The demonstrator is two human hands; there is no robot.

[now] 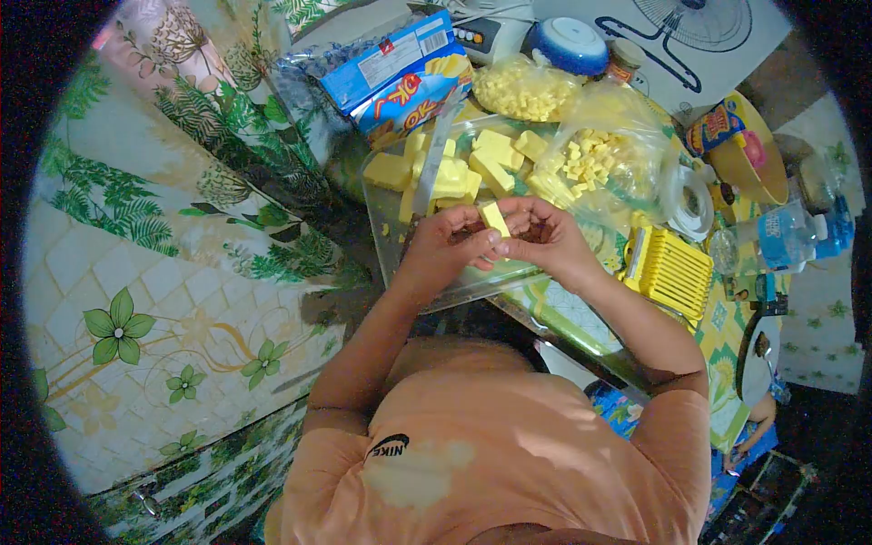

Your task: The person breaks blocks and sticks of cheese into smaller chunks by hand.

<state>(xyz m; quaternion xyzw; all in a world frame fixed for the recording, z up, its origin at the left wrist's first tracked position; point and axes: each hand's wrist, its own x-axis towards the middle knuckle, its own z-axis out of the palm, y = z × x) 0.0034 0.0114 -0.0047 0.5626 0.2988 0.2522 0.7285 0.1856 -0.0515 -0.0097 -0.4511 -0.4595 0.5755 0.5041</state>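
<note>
A small yellow block [494,218] is held between both hands over a clear tray [386,238]. My left hand [452,243] pinches it from one side, my right hand [543,238] from the other, with the thumbs close together. Behind the hands, larger yellow blocks [389,171] lie in the tray. A long flat blade [432,163] leans among them. Beside them, to the right, a clear plastic bag [636,154] holds small yellow pieces [589,156]. Farther back is another bag of yellow pieces [527,89].
A yellow slotted slicer [672,274] lies right of my right forearm. Behind the tray are a blue box [400,77] and a blue bowl [570,45]. Farther right are a yellow basin [761,159], a tape roll [692,204] and a plastic bottle [788,238].
</note>
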